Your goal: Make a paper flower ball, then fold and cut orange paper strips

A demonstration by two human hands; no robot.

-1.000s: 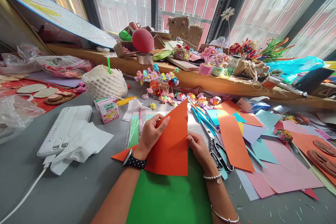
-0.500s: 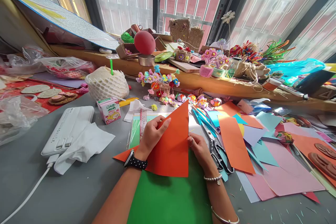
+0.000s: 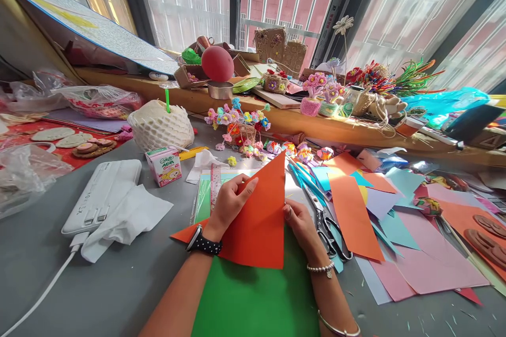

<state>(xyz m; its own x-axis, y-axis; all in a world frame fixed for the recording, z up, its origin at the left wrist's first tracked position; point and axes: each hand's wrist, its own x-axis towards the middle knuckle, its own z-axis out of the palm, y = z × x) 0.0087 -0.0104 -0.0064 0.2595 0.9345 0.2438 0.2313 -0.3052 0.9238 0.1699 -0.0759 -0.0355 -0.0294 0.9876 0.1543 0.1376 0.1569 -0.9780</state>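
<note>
A sheet of orange paper is held up off the table, its top edge slanting to a point, with another orange corner showing left of my wrist. My left hand is closed on the sheet's left side, thumb lying over its front. At the right edge, my right hand pinches the paper between thumb and fingers; some fingertips are hidden behind it. Beneath lies a sheet of green paper. Black-handled scissors rest on the table just right of my right hand.
Coloured paper pieces cover the right side. On the left are a white power bank with a cable, a crumpled tissue, a small drink carton and a net-wrapped coconut. Craft flowers stand behind, below a cluttered wooden ledge.
Hardly anything differs. The orange paper's tip and lower edge have shifted very slightly, and my right hand has moved a touch to the right along with it.
</note>
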